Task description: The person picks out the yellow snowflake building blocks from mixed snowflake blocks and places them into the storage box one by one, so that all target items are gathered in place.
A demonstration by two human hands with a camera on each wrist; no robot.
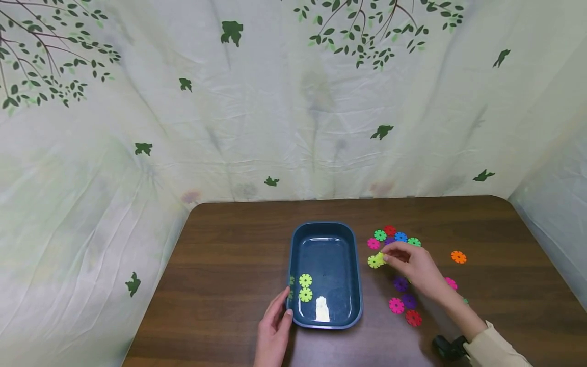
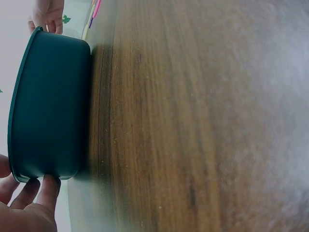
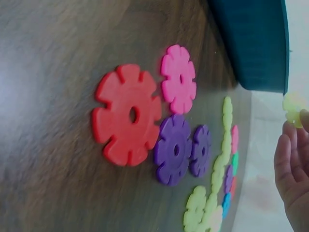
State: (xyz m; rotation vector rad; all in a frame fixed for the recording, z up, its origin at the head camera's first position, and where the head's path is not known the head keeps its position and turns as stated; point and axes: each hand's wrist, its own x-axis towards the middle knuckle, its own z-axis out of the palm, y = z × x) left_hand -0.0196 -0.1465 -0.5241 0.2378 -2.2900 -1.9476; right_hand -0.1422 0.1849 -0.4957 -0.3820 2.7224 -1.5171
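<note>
Head view, clock positions read from the centre of the blue tray [image 1: 326, 265] unless noted: the tray is standing on the brown wooden table [image 1: 229, 255], its long sides running twelve to six. Inside it, between eight and nine o'clock, two yellow-green flower discs [image 1: 305, 294] are lying flat and touching each other.

The left hand [image 1: 273, 329], between seven and eight o'clock, is touching the tray near its corner; thumb and fingers are standing apart, the fingers meeting the outer wall.

The right hand [image 1: 415, 267], at three o'clock, is pinching one yellow-green disc [image 3: 292, 108] narrowly between thumb and fingertips; the right wrist view is showing this disc raised off the table, with further yellow-green discs lying in a row below.

At two o'clock, pink [image 1: 373, 243], green [image 1: 380, 235], red [image 1: 390, 231] and blue [image 1: 401, 237] discs are lying clustered. From the right hand, purple discs [image 1: 409, 300], a pink one [image 1: 396, 305] and a red one [image 1: 414, 318] are lying between six and seven o'clock, while an orange disc [image 1: 458, 257] is lying apart at three. Behind the table, at twelve, a leaf-printed cloth [image 1: 275, 127] is hanging.
</note>
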